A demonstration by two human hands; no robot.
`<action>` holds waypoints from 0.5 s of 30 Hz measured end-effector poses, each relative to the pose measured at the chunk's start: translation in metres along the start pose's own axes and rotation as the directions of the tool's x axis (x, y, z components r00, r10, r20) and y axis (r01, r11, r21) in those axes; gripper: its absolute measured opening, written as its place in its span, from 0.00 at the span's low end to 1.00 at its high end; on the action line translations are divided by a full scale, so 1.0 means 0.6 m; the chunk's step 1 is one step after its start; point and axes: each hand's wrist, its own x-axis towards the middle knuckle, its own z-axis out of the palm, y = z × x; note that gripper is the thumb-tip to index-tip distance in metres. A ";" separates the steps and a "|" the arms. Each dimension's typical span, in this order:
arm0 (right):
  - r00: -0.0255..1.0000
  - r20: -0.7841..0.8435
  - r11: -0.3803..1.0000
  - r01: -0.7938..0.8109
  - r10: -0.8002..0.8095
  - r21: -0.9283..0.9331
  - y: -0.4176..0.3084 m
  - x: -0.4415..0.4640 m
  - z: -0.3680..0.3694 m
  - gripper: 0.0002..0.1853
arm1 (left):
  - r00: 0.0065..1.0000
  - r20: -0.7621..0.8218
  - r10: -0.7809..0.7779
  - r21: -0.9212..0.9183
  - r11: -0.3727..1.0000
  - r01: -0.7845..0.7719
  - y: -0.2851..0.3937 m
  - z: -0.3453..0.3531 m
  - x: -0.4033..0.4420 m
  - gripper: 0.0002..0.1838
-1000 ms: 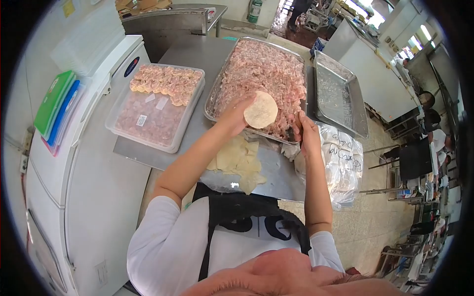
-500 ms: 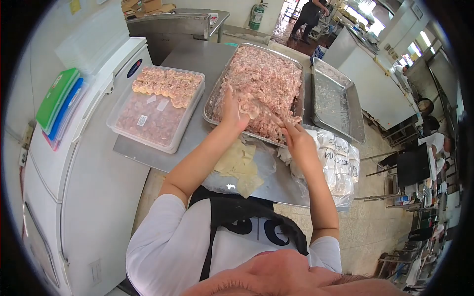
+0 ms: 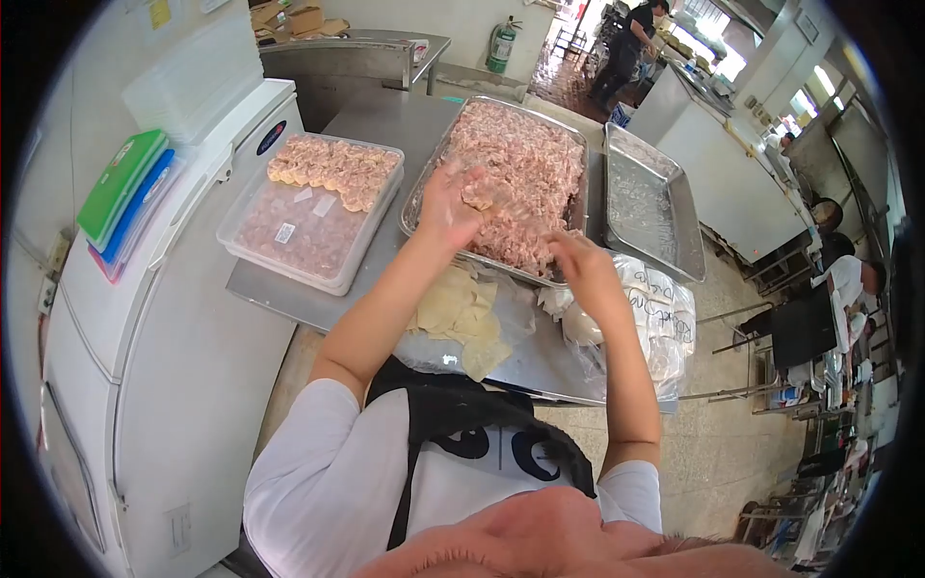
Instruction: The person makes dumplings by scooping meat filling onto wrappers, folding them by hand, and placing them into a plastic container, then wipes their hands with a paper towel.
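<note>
My left hand (image 3: 451, 209) is raised over the near left part of a metal tray (image 3: 416, 185) of ground meat (image 3: 520, 144). It is cupped around a filled dumpling (image 3: 479, 197), a thin wrapper with meat on it. My right hand (image 3: 584, 270) is at the tray's near right corner, its fingers closed on a thin spatula whose blade is hard to make out against the meat. Pale yellow dumpling wrappers (image 3: 458, 313) lie loose on plastic in front of the tray. To the left, a clear plastic container (image 3: 332, 270) carries rows of shaped dumplings (image 3: 332, 169) on its upper layer.
Bagged white packs with handwriting (image 3: 655, 313) sit by my right forearm. An emptied metal tray (image 3: 655, 197) rests at the right. A white freezer (image 3: 193, 376) stands close on the left. One person (image 3: 626, 53) works at the back; others are at the far right.
My right hand has drawn slightly away from my left hand, and its fingers have shifted. The left hand has turned a little, still with the dumpling. The view has tilted slightly.
</note>
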 end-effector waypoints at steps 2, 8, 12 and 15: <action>0.999 -0.052 0.982 -0.007 0.017 0.190 0.013 -0.005 -0.010 0.15 | 0.985 0.172 -0.025 0.215 0.977 -0.013 0.006 0.002 -0.014 0.29; 0.899 0.323 0.807 -0.415 0.295 0.420 -0.017 -0.015 -0.093 0.18 | 0.804 0.591 0.065 0.787 0.171 -0.592 0.013 0.045 -0.063 0.41; 0.888 0.354 0.869 -0.402 0.293 0.289 -0.048 -0.033 -0.088 0.19 | 0.826 0.490 -0.278 0.838 -0.110 -0.534 0.018 0.049 -0.036 0.34; 0.916 0.329 0.891 -0.335 0.231 0.307 -0.017 -0.041 -0.063 0.18 | 0.838 0.494 -0.233 0.784 -0.296 -0.545 0.014 0.047 -0.033 0.28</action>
